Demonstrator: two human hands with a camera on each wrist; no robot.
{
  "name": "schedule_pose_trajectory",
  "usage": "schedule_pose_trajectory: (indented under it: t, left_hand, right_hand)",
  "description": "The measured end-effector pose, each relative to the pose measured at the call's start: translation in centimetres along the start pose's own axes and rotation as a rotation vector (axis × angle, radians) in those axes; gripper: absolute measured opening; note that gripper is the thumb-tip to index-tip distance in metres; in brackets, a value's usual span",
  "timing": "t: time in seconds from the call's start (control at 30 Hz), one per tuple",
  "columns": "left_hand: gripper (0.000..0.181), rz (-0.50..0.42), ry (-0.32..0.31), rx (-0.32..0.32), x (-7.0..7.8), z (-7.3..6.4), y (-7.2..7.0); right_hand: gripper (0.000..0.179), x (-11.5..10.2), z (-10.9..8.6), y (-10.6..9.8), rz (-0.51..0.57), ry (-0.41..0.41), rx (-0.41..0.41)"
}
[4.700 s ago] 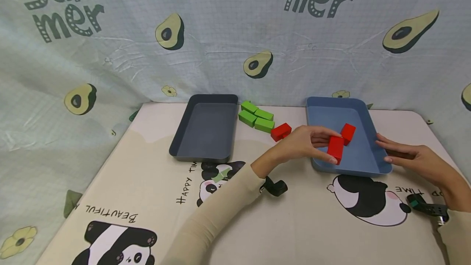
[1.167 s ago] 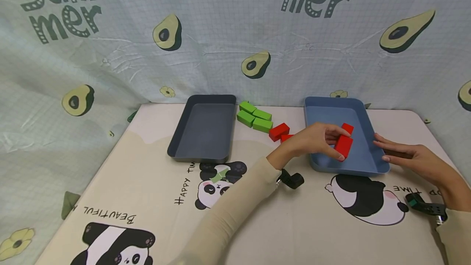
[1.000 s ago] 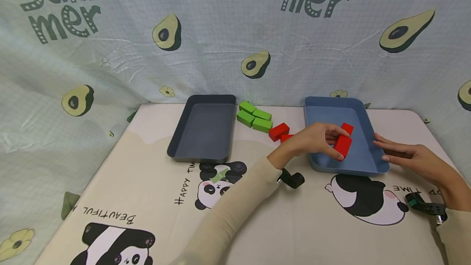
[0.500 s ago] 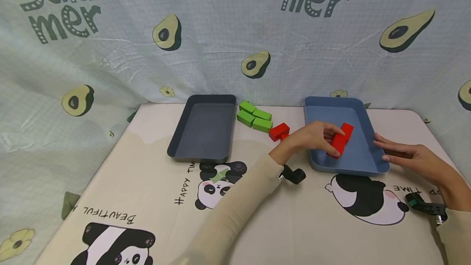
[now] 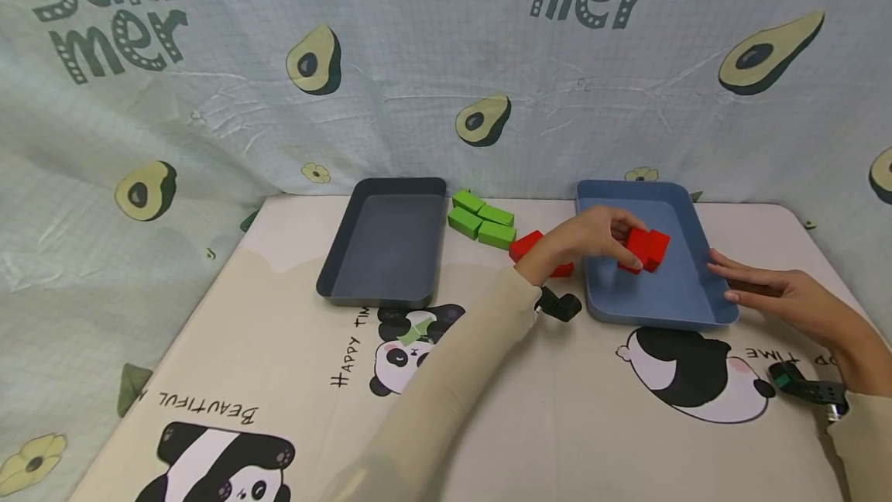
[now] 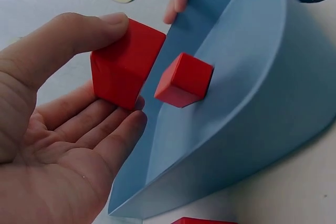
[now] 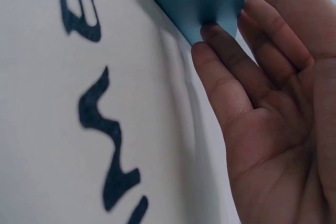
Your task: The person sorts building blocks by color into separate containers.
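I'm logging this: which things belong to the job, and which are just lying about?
Job: left hand, held red block, blue tray, red block inside it, right hand; probably the red blocks outside.

Apparently just lying about: green blocks, grey tray.

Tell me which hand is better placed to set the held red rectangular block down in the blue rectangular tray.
The left hand, I'd judge: it pinches the red rectangular block over the blue rectangular tray, while the right hand merely touches the tray's outer side.

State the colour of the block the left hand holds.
Red; the held block shows best in the left wrist view.
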State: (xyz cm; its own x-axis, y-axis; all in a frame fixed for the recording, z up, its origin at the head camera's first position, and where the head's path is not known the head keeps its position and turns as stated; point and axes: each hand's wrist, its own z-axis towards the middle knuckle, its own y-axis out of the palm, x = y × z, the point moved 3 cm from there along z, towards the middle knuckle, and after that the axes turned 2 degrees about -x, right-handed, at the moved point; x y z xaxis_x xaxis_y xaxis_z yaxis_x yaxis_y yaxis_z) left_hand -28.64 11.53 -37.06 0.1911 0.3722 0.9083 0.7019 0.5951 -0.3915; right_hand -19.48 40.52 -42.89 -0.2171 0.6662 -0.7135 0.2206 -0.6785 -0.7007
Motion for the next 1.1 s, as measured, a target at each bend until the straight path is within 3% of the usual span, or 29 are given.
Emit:
schedule_pose_trajectory:
  t: [0.2, 0.77, 1.1]
  left_hand:
    - [0.05, -0.063, -0.001, 0.01, -0.1, 0.5, -0.3]
    - [0.049, -0.103, -0.022, 0.001, -0.6, 1.4, -0.4]
    - [0.048, -0.03, -0.02, -0.002, -0.7, 1.7, -0.4]
  right_hand:
    - [0.051, 0.1, 0.1, 0.0, -0.008, 0.008, -0.001]
    - [0.05, 0.1, 0.1, -0.1, -0.023, 0.039, -0.001]
    - [0.048, -0.1, 0.2, -0.2, -0.012, 0.025, -0.002]
